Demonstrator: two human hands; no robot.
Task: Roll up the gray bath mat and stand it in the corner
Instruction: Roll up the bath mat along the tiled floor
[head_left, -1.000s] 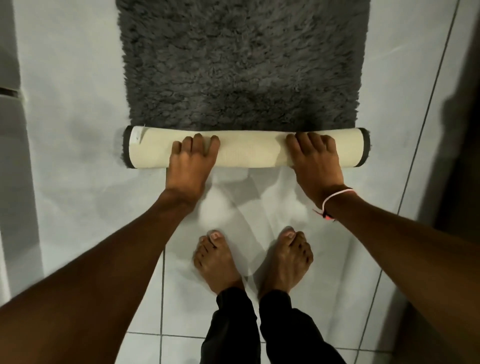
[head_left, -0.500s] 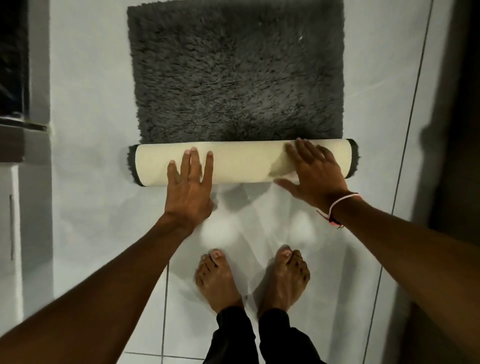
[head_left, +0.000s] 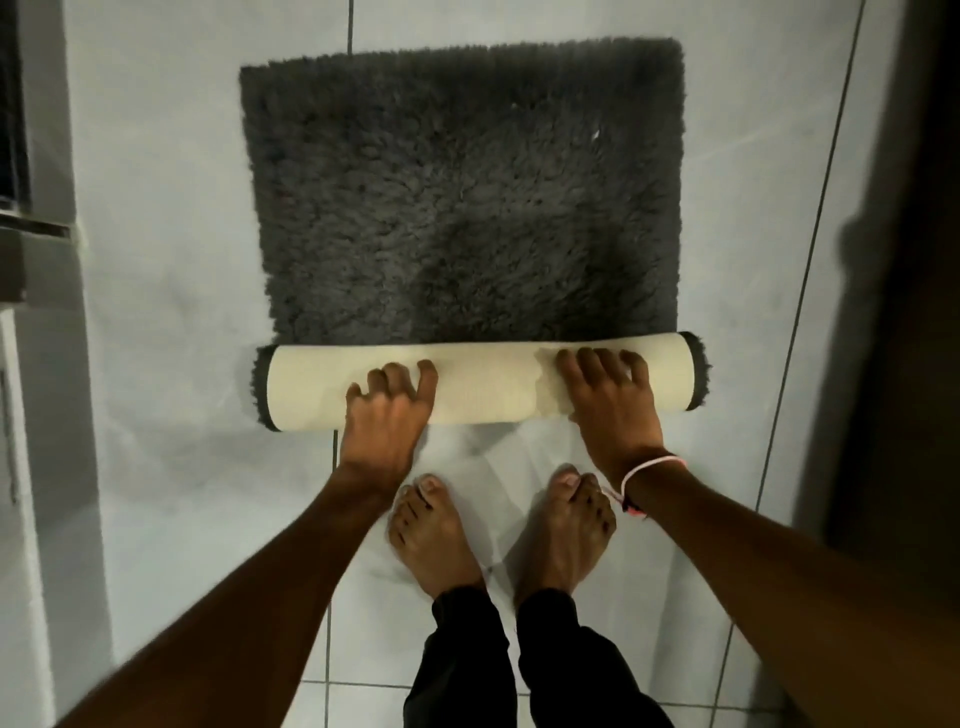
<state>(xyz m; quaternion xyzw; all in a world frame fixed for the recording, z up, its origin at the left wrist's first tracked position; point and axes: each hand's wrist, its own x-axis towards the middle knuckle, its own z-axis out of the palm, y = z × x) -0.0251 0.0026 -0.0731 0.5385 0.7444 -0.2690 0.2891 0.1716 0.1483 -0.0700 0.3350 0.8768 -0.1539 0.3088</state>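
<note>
Gray bath mat (head_left: 462, 208) is partly rolled; left hand (head_left: 387, 410) and right hand (head_left: 613, 400) press open, fingers curled, on the cream roll (head_left: 483, 384).

Both my arms stretched forward and down, me bent over. My left hand (head_left: 387, 410) palm down, fingers curled, knuckles raised, fingertips pressing on surface under it. My right hand (head_left: 613, 400) palm down, fingers flatter and spread, thumb tucked at near side. Pink-white cord bracelet (head_left: 647, 470) on my right wrist. My bare feet (head_left: 431, 540) side by side between forearms, dark trouser cuffs (head_left: 462, 613) at ankles.
</note>
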